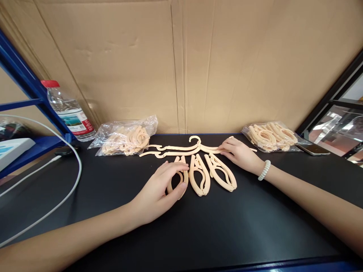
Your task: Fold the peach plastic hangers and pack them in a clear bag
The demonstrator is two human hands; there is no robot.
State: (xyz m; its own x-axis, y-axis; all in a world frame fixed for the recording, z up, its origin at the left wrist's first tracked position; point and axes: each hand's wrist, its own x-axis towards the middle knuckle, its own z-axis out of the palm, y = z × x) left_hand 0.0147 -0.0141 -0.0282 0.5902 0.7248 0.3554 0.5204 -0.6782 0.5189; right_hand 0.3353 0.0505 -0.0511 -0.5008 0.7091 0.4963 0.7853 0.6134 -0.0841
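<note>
My left hand (pixel 160 190) curls over the leftmost of three folded peach plastic hangers (pixel 200 175), thumb and fingers pinching its lower end on the black table (pixel 198 234). My right hand (pixel 239 154) rests with fingers stretched flat on the right arm of the unfolded peach hangers (pixel 181 149) stacked behind the folded ones. A white coil band sits on my right wrist.
A clear bag of peach hangers (pixel 124 138) lies at back left, another bag (pixel 270 136) at back right beside a phone (pixel 313 149). A water bottle (pixel 69 111) stands by the blue shelf frame (pixel 25 81). A white cable (pixel 70 185) loops on the left. Cardboard wall behind.
</note>
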